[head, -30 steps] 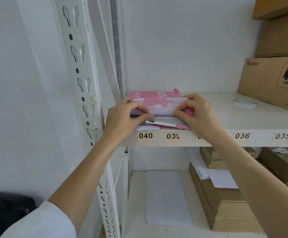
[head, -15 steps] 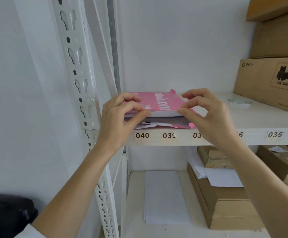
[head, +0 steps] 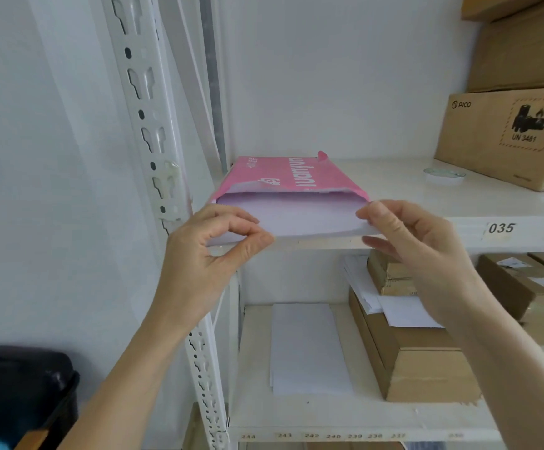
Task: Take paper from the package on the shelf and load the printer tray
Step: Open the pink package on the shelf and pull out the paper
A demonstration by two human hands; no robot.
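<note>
A pink paper package (head: 283, 175) lies on the white shelf (head: 394, 190) at its left end, its open mouth facing me. A stack of white paper (head: 303, 217) sticks partly out of that mouth, past the shelf's front edge. My left hand (head: 209, 251) pinches the stack's near left corner between thumb and fingers. On the near right corner, my right hand (head: 407, 235) grips with the thumb on top and fingers beneath. No printer is in view.
A white slotted upright (head: 154, 151) stands just left of the package. Cardboard boxes (head: 504, 138) and a tape roll (head: 444, 174) sit at the shelf's right. The lower shelf holds loose white sheets (head: 306, 349) and brown boxes (head: 416, 358). A black object (head: 21, 394) is at lower left.
Both hands left the package's end flap and took hold of the paper stack. The stack has slid out of the open package toward me.
</note>
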